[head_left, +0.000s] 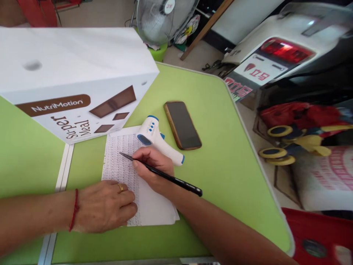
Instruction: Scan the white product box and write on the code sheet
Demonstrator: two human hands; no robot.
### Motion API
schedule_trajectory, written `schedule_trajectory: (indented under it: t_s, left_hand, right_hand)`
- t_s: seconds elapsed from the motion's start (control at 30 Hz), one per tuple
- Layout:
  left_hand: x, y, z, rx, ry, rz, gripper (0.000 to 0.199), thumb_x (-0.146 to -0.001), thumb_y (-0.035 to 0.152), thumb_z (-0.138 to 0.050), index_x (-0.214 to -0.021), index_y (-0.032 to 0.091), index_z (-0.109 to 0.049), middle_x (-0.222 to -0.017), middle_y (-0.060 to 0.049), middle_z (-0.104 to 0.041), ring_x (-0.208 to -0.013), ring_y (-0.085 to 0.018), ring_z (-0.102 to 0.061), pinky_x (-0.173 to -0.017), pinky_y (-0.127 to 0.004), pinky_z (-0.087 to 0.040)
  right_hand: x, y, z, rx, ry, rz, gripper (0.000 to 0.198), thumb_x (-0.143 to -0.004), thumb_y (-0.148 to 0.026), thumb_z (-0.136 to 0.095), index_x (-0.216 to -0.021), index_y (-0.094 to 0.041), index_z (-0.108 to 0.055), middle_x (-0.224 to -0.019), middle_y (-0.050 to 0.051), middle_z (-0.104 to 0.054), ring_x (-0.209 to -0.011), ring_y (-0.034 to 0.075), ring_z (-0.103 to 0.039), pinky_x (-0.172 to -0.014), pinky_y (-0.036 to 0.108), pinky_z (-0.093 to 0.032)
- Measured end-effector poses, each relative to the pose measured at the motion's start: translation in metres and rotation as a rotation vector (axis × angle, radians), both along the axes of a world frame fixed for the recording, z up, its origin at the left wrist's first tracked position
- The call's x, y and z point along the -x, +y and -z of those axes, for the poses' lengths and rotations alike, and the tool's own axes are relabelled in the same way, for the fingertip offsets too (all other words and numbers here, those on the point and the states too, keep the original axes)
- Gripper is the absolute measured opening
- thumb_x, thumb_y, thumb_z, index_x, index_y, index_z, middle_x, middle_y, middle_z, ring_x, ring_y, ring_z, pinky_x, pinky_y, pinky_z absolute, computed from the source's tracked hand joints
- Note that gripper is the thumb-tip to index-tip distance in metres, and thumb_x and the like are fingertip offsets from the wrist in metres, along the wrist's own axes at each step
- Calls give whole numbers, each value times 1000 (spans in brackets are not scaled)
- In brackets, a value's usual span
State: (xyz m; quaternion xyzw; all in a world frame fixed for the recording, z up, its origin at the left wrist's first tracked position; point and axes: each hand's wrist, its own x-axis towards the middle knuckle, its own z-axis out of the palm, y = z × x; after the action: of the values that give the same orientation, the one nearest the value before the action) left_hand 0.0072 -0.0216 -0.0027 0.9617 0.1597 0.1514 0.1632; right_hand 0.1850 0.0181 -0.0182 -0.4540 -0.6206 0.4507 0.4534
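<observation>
My right hand (154, 167) pinches a black pen (173, 179) between thumb and fingers. The pen's grey tip points at the upper part of a sheet of paper (154, 209), which carries dense rows of small handwriting on its left side. Whether the tip touches the paper I cannot tell. Palm down, my left hand (107, 206) rests on the lower left of the sheet with its fingers slightly bent. A white and blue infrared thermometer (165, 148) lies over the sheet's top right corner, just beyond my right hand. Beside it is a dark phone (183, 125) in a brown case.
A large white NutriMotion box (110, 84) stands on the green table (228, 176) at the back left, against the sheet's top edge. Beyond the table are a fan (154, 22), a white scooter (278, 48) and a printed sack (325, 176).
</observation>
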Motion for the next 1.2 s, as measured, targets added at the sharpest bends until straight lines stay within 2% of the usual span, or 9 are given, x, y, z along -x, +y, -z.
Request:
schedule_trajectory:
  t_s: [0.23, 0.5, 0.67, 1.2]
  left_hand:
    - [0, 1, -2, -31, 3, -15, 19, -78, 25, -74, -83, 15, -60, -77, -1, -58, -66, -18, -50, -59, -34, -42]
    - [1, 1, -4, -18, 32, 7, 21, -78, 28, -75, -86, 15, -60, -78, -2, -59, -66, -19, -51, -61, -34, -44]
    - [2, 3, -3, 25, 27, 24, 22, -78, 29, -75, -87, 14, -61, -80, -2, -60, -68, -19, -52, -64, -34, -46]
    - [1, 2, -1, 20, 2, -2, 20, -79, 29, -73, -83, 15, -60, -78, -2, -58, -65, -18, -49, -60, -35, -43]
  right_hand:
    - [3, 5, -7, -27, 12, 33, 10, -70, -15, -59, -78, -21, -59, -61, -5, -57, -48, 6, -48, -43, 19, -39]
    - [4, 5, 1, -105, -38, 106, 3, -74, -18, -59, -73, -21, -61, -59, -4, -59, -50, 8, -51, -46, 20, -43]
    - [3, 5, -2, -129, -103, 98, 5, -72, -17, -58, -70, -21, -60, -58, -4, -60, -51, 9, -53, -47, 21, -44]
    - [3, 5, -5, -170, -244, 14, 7, -76, -17, -58, -73, -22, -61, -56, -5, -61, -50, 9, -53, -47, 21, -45]
